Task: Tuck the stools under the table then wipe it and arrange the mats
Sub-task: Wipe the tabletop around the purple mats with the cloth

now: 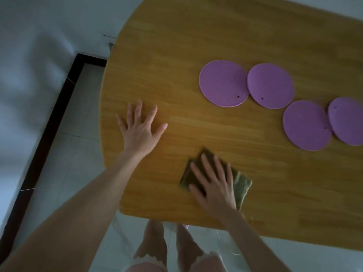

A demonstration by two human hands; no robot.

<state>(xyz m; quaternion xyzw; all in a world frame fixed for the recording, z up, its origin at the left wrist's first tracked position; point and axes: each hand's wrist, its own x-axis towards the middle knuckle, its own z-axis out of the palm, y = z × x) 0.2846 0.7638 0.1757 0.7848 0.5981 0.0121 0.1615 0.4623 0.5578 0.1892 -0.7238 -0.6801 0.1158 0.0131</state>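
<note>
Fingers straight, right hand presses a folded green cloth on the wooden table, low centre; left hand lies splayed flat beside it; four purple round mats sit upper right.

Four purple mats lie on a honey-brown wood-grain table; the folded cloth is olive green.

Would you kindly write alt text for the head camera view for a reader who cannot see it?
A person's right hand presses a green cloth flat on a wooden table, the left hand resting open beside it. Four round purple mats lie farther along the table.
</note>
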